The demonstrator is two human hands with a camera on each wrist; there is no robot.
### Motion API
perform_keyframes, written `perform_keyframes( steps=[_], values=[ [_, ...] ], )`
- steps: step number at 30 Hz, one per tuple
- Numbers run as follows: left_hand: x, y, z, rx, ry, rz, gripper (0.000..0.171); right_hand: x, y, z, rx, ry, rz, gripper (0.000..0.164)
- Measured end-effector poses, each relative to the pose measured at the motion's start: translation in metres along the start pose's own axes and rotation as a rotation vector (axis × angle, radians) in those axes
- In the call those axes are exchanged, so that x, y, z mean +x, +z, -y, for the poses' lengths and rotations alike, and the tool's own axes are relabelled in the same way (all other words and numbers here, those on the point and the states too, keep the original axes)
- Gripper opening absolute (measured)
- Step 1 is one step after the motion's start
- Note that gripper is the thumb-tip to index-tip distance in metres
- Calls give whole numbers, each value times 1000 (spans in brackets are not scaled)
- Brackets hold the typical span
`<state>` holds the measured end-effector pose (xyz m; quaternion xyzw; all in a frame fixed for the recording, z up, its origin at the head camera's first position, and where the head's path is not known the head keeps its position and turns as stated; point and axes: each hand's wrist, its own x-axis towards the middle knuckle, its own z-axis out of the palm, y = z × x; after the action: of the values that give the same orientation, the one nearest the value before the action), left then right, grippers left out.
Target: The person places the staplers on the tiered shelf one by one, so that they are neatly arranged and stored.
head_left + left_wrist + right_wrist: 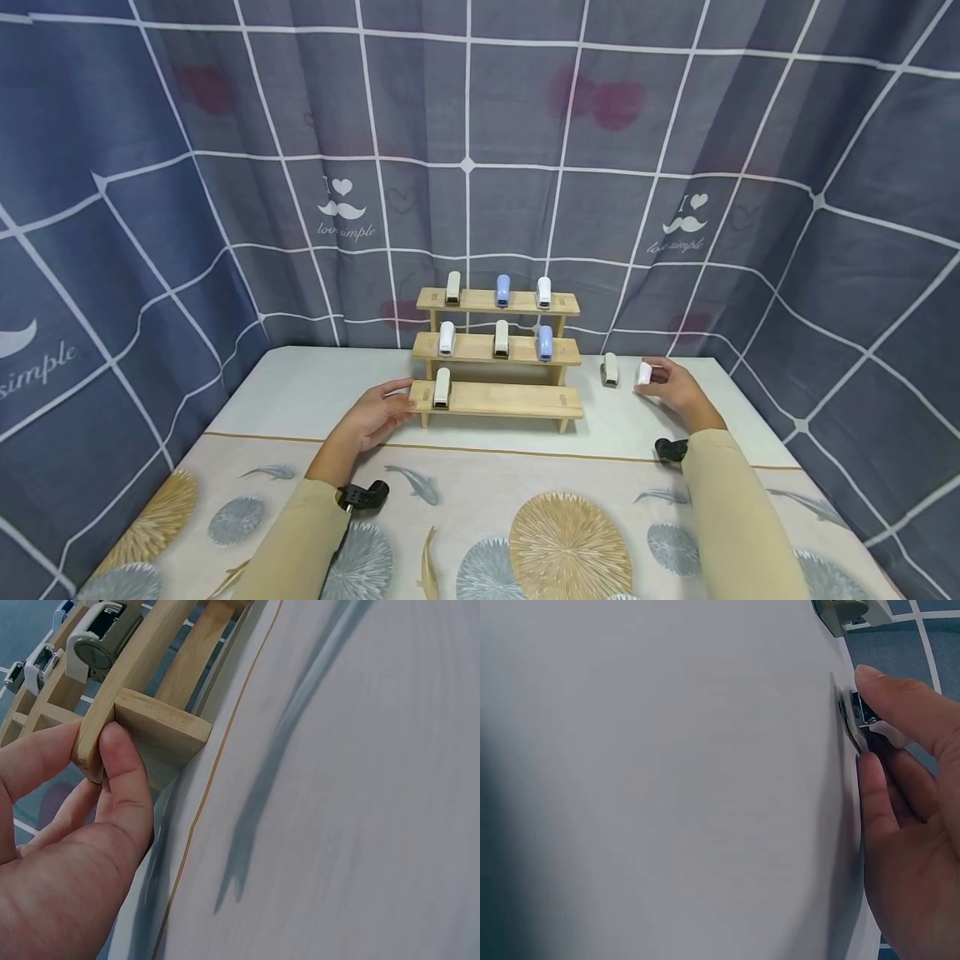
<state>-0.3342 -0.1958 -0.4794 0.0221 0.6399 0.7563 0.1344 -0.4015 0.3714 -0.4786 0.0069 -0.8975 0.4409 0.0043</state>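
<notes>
In the head view, my left hand (378,412) pinches the left end of the lowest step of a wooden three-step display stand (510,400). The left wrist view shows thumb and fingers on either side of that board end. A cream stapler (442,388) stands on the lowest step, near this hand. Over at the right, my right hand (673,387) pinches a white stapler (643,374) between thumb and fingers, close over the white table surface. Just left of it stands another cream stapler (610,370) on the table.
The middle step bears a white stapler (447,338), a cream one (501,339) and a blue one (544,342). On the top step are a cream (453,287), a blue (502,290) and a white stapler (543,292). A grid-patterned curtain (510,208) hangs behind; a patterned cloth (465,492) covers the front.
</notes>
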Motion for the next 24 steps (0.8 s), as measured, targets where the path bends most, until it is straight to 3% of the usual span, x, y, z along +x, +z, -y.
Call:
perform_keyframes(
  steps=[24],
  values=[
    [1,0,1,-34,-8,-1,71,-3,5,3,9,13,-37,77]
  ],
)
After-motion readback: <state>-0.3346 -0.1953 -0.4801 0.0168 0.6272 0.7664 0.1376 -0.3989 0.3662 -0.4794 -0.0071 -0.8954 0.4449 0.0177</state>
